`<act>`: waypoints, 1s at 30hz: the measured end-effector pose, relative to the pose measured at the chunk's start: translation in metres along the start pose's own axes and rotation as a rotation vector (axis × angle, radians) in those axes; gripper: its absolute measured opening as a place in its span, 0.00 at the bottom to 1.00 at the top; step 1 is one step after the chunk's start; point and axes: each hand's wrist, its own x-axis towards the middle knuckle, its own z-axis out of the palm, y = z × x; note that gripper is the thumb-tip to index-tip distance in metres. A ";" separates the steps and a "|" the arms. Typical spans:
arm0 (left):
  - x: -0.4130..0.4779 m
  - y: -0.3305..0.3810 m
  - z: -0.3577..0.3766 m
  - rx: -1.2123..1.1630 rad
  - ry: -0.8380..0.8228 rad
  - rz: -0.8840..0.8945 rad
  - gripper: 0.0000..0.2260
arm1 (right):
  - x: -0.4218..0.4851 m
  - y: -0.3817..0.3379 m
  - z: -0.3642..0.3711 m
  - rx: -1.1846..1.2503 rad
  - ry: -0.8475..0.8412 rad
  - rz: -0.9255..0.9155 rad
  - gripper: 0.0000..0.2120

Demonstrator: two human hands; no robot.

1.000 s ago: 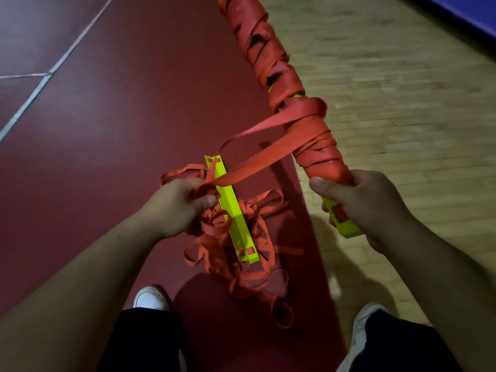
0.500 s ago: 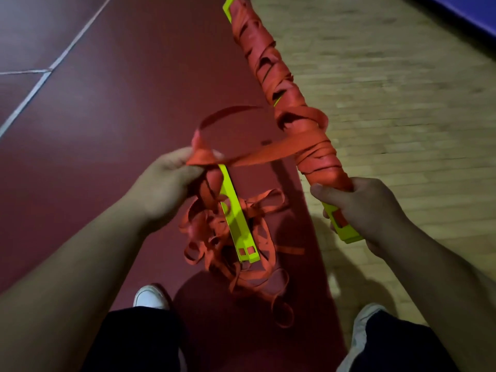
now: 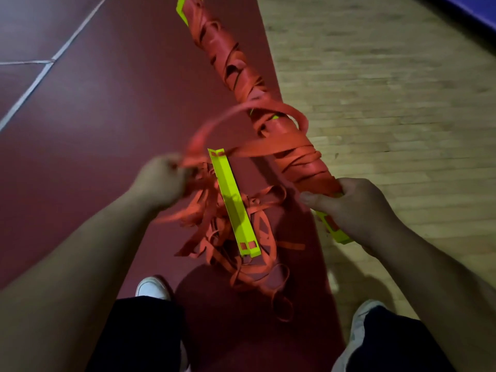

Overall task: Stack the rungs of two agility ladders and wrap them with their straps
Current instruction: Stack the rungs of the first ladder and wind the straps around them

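Maroon floor beneath: right hand grips the wrapped bundle, left hand pinches strap beside it. Slack could snag the loose rung.

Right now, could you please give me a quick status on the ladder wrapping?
Right hand grips wrapped rung bundle near its lower end. Left hand pinches loose strap. Yellow rung amid strap tangle below.

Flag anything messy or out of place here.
One yellow rung lies loose amid a tangled heap of orange strap, apart from the wrapped bundle in the right hand. The bundle's wrap is uneven, with yellow showing through gaps.
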 end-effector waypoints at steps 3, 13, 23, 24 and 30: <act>-0.004 -0.018 0.008 0.453 -0.407 -0.133 0.15 | -0.001 -0.002 0.000 -0.002 -0.018 -0.019 0.09; -0.008 -0.014 0.015 0.036 -0.524 -0.017 0.39 | 0.000 0.003 0.001 0.080 -0.087 0.011 0.06; -0.011 0.025 0.044 -0.500 -0.396 0.270 0.43 | -0.006 -0.006 0.006 -0.076 -0.176 -0.069 0.11; -0.010 0.024 0.045 -0.501 -0.382 0.272 0.38 | -0.006 -0.007 0.006 -0.088 -0.183 -0.079 0.10; -0.011 0.018 0.036 -0.384 -0.401 0.331 0.07 | -0.002 -0.004 0.001 -0.153 -0.170 -0.095 0.09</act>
